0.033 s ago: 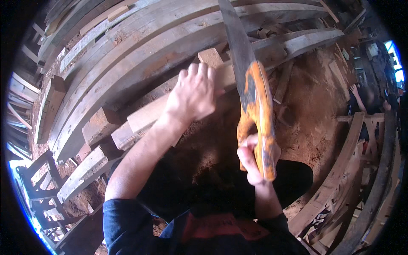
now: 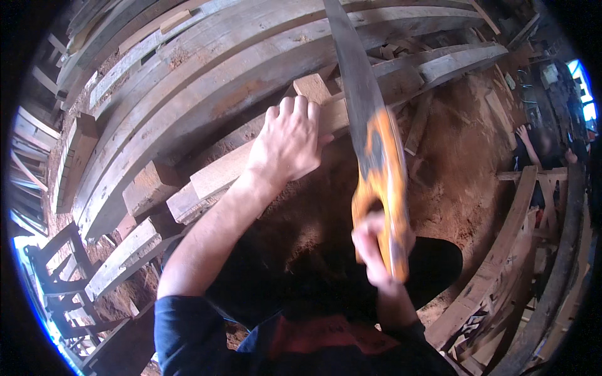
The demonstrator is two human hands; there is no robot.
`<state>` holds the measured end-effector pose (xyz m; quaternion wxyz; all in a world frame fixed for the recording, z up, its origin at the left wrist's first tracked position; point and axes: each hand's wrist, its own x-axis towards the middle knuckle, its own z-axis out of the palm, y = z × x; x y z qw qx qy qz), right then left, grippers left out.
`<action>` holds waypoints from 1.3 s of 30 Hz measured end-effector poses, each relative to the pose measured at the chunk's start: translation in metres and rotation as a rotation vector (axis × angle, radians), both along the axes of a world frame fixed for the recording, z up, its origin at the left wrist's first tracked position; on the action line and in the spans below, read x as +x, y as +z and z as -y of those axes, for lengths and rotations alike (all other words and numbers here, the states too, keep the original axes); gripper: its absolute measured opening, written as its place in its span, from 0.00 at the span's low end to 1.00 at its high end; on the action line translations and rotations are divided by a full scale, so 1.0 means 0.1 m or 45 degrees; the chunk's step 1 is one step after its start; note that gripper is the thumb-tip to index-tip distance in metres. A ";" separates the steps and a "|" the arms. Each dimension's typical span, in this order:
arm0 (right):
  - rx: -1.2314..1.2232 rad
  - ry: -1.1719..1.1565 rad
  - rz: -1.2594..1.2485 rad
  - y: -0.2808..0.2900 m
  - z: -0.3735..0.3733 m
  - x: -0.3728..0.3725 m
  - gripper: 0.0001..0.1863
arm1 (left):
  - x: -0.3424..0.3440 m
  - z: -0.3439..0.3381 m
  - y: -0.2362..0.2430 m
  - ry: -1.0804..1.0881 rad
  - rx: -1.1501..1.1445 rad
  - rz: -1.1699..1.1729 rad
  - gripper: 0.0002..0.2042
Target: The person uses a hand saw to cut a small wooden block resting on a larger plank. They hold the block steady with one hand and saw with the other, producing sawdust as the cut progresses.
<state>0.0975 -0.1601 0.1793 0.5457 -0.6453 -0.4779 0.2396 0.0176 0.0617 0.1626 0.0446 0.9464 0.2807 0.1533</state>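
My right hand is wrapped round the yellow-orange handle of a handsaw. The saw's long grey blade points away from me and crosses the light wooden beam at its right part. Where teeth and wood meet is too blurred to tell. Farther left along that beam, my left hand is closed over its top, knuckles up, with the thumb toward the blade. A short wood block lies just beyond my left hand, under or against the beam.
Long curved grey timbers lie side by side beyond the beam. Wood blocks sit at the left. Reddish sawdust or soil covers the ground. Curved planks are stacked at the right; another person's arm shows behind them.
The handsaw and my right hand have shifted slightly toward me. My left hand stays on the beam, almost unmoved.
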 end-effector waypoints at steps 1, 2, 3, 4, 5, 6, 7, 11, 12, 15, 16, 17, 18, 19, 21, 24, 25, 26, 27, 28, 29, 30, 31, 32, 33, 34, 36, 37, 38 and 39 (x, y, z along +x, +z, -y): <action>0.000 -0.018 0.003 -0.04 0.28 -0.10 0.07 | -0.03 -0.01 -0.01 0.028 -0.021 0.027 0.21; 0.071 0.012 -0.148 -0.06 0.58 -0.17 0.08 | 0.02 0.01 -0.01 0.014 0.026 0.037 0.20; 0.145 0.073 -0.326 -0.10 0.74 -0.20 0.10 | 0.02 -0.01 0.00 0.007 0.050 0.038 0.20; 0.144 0.071 -0.451 -0.05 0.71 -0.23 0.11 | 0.02 -0.01 0.00 -0.018 0.056 0.034 0.20; 0.144 0.067 -0.575 0.01 0.67 -0.25 0.12 | 0.04 -0.01 0.00 -0.046 0.062 0.031 0.20; 0.085 0.102 -0.281 0.06 0.61 -0.22 0.12 | 0.03 -0.03 -0.03 -0.029 -0.037 0.079 0.19; 0.072 0.131 0.031 0.11 0.43 -0.12 0.11 | 0.06 -0.10 0.00 -0.017 -0.001 0.072 0.19; 0.003 0.181 -0.144 0.02 0.48 0.05 0.10 | 0.00 -0.15 0.01 -0.002 -0.045 0.031 0.19; 0.076 0.190 -0.229 0.00 0.54 0.01 0.10 | -0.01 -0.13 0.03 -0.029 -0.069 0.021 0.19; 0.038 0.109 -0.132 0.07 0.58 -0.07 0.09 | 0.00 -0.12 0.01 -0.104 -0.049 0.061 0.19; -0.037 0.054 0.097 0.24 0.38 -0.06 0.08 | 0.01 -0.11 -0.01 -0.132 -0.030 0.068 0.19; -0.019 -0.003 0.186 0.22 0.17 -0.03 0.08 | 0.04 -0.09 -0.02 -0.179 -0.007 0.072 0.20; 0.012 -0.032 0.260 0.16 -0.07 0.00 0.07 | 0.00 -0.05 -0.03 -0.115 -0.037 0.034 0.20; 0.131 -0.049 0.225 0.03 -0.25 0.07 0.07 | 0.02 -0.03 -0.01 -0.058 -0.068 0.025 0.20; 0.013 -0.011 0.005 0.07 -0.14 0.01 0.07 | 0.04 -0.04 0.02 0.000 -0.098 0.018 0.21; 0.057 -0.061 -0.157 0.03 0.56 -0.24 0.10 | 0.07 -0.10 0.03 -0.015 -0.085 0.041 0.22; 0.079 -0.058 -0.251 0.09 0.62 -0.31 0.09 | 0.06 -0.08 0.02 -0.028 -0.059 0.023 0.22; 0.080 -0.055 -0.261 0.07 0.60 -0.30 0.09 | 0.05 -0.06 0.00 -0.043 -0.033 0.006 0.22; 0.047 -0.070 -0.158 0.04 0.54 -0.24 0.08 | 0.04 0.00 -0.02 -0.061 -0.014 0.010 0.22; 0.013 -0.115 -0.026 0.05 0.33 -0.17 0.07 | 0.05 0.06 -0.02 -0.095 0.026 0.012 0.22; -0.036 -0.144 0.112 0.06 0.09 -0.07 0.06 | 0.04 0.10 -0.02 -0.116 0.067 0.010 0.21; -0.006 -0.042 0.046 0.05 -0.11 0.03 0.05 | 0.01 0.10 -0.02 -0.077 0.036 -0.005 0.21; 0.027 0.054 -0.005 0.05 -0.24 0.10 0.05 | 0.02 0.06 0.00 -0.045 0.008 -0.005 0.21; 0.079 -0.003 0.111 0.05 -0.13 0.02 0.04 | 0.03 0.01 0.02 -0.012 -0.019 -0.006 0.21; 0.134 -0.058 0.229 0.04 -0.03 -0.04 0.05 | 0.03 -0.04 0.03 0.023 -0.047 -0.008 0.21; -0.027 -0.075 -0.134 0.07 0.28 -0.15 0.05 | 0.03 -0.11 0.03 -0.006 -0.061 0.007 0.21; -0.064 -0.050 -0.390 0.00 0.62 -0.17 0.08 | 0.07 -0.14 0.02 -0.045 0.009 0.032 0.21; -0.012 -0.011 -0.425 0.03 0.66 -0.17 0.07 | 0.10 -0.09 0.00 -0.086 0.038 0.029 0.21; 0.042 0.067 -0.457 0.08 0.57 -0.13 0.07 | 0.07 -0.07 -0.02 -0.086 0.050 0.027 0.21; 0.033 0.037 -0.265 0.05 0.36 -0.06 0.06 | 0.04 -0.03 -0.05 -0.087 0.062 0.026 0.21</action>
